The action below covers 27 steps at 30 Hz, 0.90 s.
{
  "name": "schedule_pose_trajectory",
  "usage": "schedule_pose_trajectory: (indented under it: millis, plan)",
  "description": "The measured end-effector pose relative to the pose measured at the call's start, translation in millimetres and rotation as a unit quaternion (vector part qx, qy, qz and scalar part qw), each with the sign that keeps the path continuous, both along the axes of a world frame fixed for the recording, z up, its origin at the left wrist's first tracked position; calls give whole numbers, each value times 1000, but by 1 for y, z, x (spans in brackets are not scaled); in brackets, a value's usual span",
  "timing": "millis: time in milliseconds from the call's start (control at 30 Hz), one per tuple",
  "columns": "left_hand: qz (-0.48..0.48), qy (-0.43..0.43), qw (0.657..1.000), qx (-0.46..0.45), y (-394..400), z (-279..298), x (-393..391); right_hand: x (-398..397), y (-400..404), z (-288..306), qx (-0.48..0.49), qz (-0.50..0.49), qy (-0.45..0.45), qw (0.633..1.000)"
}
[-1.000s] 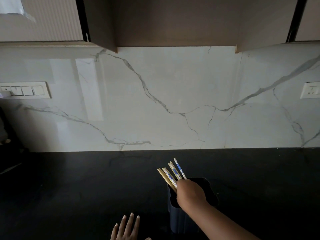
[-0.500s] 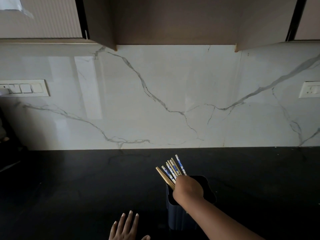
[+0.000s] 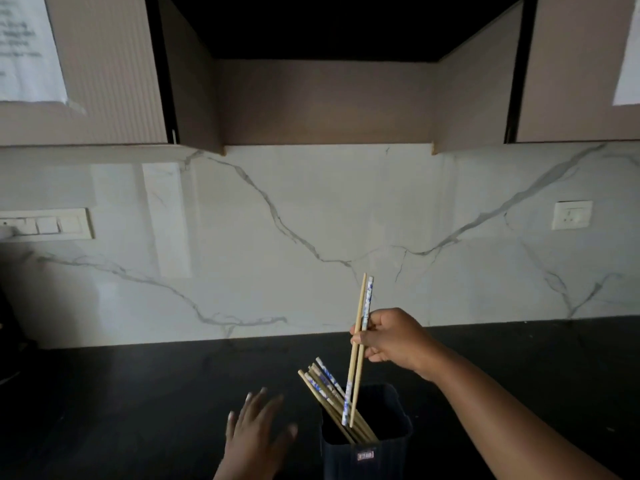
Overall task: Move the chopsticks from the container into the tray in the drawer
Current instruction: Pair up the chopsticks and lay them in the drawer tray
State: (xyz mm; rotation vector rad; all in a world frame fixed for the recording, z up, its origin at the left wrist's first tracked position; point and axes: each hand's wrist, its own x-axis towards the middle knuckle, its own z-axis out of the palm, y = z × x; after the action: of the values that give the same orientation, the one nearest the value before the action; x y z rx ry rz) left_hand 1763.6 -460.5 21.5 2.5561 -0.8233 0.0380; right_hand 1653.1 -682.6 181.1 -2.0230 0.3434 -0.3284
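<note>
A dark ribbed container (image 3: 381, 448) stands on the black counter near the bottom middle. Several wooden chopsticks (image 3: 323, 388), some with blue and white patterned ends, lean to the left inside it. My right hand (image 3: 393, 337) is above the container and grips two chopsticks (image 3: 362, 327) held almost upright, their lower tips still inside the container's mouth. My left hand (image 3: 254, 434) hovers to the left of the container with fingers spread and holds nothing. No drawer or tray is in view.
The black counter (image 3: 121, 393) runs along a white marble backsplash (image 3: 311, 220). A switch panel (image 3: 45, 225) sits on the wall at left and a socket (image 3: 571, 215) at right. Brown upper cabinets (image 3: 104, 71) hang overhead.
My right hand has risen from the container's rim, lifting two chopsticks out of the bundle. My left hand has come up and closer to the container. The view has tilted upward.
</note>
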Motion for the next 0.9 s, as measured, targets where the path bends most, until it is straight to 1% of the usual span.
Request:
schedule_pose_trajectory:
  millis: [33, 67, 100, 133, 167, 200, 233, 267, 367, 467, 500, 567, 633, 667, 733, 800, 867, 900]
  plan:
    - [-27, -13, 993, -111, -6, 28, -1, -5, 1, 9, 29, 19, -6, 999]
    - [-61, 28, 974, -215, -13, 55, -10, -10, 3, 18, 53, 40, -8, 998]
    - [-114, 97, 946, -288, -19, 81, -19, -15, 5, 24, 69, 57, -9, 996]
    - [-173, 173, 915, -322, -25, 102, -27, -18, 8, 30, 82, 71, -10, 994]
    - [-219, 227, 893, -321, -31, 118, -36, -21, 10, 34, 92, 81, -12, 992]
    - [-250, 241, 887, -304, -37, 130, -45, -23, 13, 37, 102, 87, -13, 991]
    - [-261, 240, 887, -296, -40, 140, -52, -25, 15, 40, 111, 91, -16, 990]
    - [-249, 240, 889, -299, -42, 146, -56, -27, 17, 43, 118, 94, -16, 989]
    - [-192, 304, 877, -320, -41, 153, -62, -33, 20, 48, 117, 96, -4, 988]
    - [-176, 334, 869, -322, -38, 158, -67, -42, 22, 56, 91, 80, -9, 993]
    - [-167, 339, 866, -327, -37, 160, -68, -45, 22, 60, 79, 66, -33, 994]
    - [-144, 354, 856, -349, -33, 164, -66, -52, 24, 71, 57, 33, -119, 991]
    - [-134, 379, 834, -377, -27, 168, -64, -61, 29, 80, 6, 21, -229, 973]
    - [-134, 392, 823, -389, -25, 169, -64, -65, 33, 83, -35, 36, -277, 960]
    - [-133, 413, 805, -404, -21, 173, -63, -74, 40, 83, -151, 86, -341, 924]
    - [-139, 431, 792, -410, -20, 178, -64, -77, 43, 77, -317, 103, -352, 875]
    - [-156, 450, 772, -420, -19, 184, -66, -75, 42, 69, -475, 97, -331, 810]
    - [-163, 459, 762, -427, -19, 187, -66, -74, 41, 64, -532, 93, -320, 778]
